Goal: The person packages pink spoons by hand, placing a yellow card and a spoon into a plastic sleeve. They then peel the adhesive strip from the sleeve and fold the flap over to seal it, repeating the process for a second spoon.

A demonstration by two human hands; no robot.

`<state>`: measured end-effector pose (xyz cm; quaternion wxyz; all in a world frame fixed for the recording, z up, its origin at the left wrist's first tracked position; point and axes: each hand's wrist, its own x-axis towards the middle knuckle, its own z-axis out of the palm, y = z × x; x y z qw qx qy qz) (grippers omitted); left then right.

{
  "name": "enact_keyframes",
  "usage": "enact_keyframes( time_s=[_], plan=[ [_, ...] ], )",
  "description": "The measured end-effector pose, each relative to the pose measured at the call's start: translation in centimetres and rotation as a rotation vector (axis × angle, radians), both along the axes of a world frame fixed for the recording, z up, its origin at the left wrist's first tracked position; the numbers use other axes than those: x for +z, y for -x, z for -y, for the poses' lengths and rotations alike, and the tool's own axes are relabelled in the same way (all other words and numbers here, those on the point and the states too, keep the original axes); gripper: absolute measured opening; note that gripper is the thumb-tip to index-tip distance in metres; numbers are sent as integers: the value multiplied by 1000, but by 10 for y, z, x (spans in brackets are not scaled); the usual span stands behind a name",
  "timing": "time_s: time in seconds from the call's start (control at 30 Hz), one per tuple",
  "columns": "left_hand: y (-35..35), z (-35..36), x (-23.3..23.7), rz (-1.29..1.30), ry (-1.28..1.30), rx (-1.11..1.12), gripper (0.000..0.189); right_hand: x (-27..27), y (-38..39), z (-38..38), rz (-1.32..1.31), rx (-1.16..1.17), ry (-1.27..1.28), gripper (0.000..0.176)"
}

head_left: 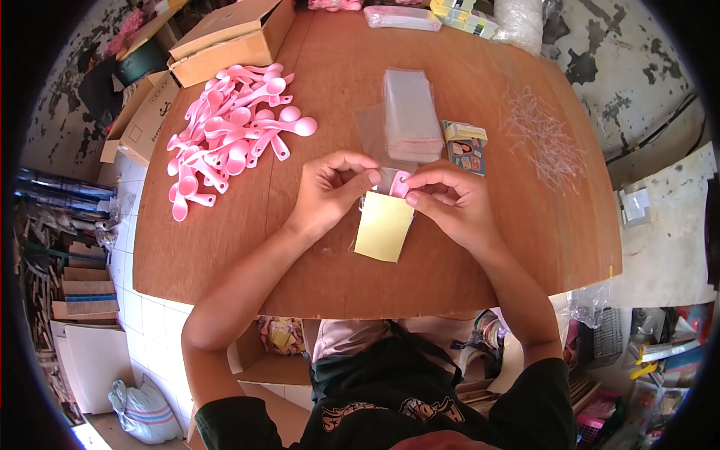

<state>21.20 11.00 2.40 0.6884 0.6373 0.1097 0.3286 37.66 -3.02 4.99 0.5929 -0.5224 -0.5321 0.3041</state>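
Observation:
Near the middle of the table, a yellow card [384, 227] lies in a clear plastic bag between my hands. My left hand [335, 191] pinches the bag's upper left edge between thumb and finger. My right hand [452, 201] has thumb and index finger closed on the handle end of a pink spoon [399, 184] at the bag's mouth; the rest of the spoon is hidden. Just beyond is a stack of clear plastic bags [412, 112]. A small stack of printed cards [466, 154] sits behind my right hand.
A heap of pink spoons [232, 127] covers the table's left part. Clear thin strips [546, 139] lie at the right. An open cardboard box [229, 45] stands at the back left, and wrapped packs [403, 18] lie along the far edge.

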Motion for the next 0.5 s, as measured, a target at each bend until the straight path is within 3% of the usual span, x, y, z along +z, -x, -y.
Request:
enact_keyframes(
  time_s=[0.37, 0.5],
  plan=[
    [-5, 1, 0, 18, 12, 26, 21, -3, -1, -2, -63, 14, -34, 14],
    [-5, 1, 2, 2, 4, -40, 34, -3, -2, -1, -101, 10, -5, 15]
  ],
)
